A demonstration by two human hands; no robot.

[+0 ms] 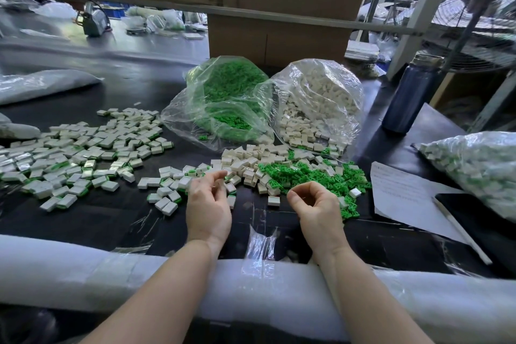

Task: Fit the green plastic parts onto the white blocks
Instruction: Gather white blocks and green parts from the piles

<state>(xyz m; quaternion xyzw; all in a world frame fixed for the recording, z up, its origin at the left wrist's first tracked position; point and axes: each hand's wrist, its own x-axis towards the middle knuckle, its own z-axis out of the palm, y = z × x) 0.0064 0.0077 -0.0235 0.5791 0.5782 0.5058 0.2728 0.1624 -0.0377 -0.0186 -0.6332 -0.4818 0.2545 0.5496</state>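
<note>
Loose green plastic parts (307,176) lie in a heap on the black table, right of centre. Beside them is a pile of bare white blocks (251,162). Many fitted blocks (83,153) with green edges spread over the left of the table. My left hand (208,204) hovers at the near edge of the white pile, fingers curled and apart, with nothing visibly in it. My right hand (315,208) hangs just in front of the green heap, thumb and forefinger bent toward each other, nothing seen between them.
An open clear bag of green parts (223,103) and one of white blocks (315,103) stand behind the piles. A dark blue bottle (407,95), a paper sheet (405,190), a pen (460,229) and a full bag (480,167) sit at right. White foam padding (83,274) lines the near edge.
</note>
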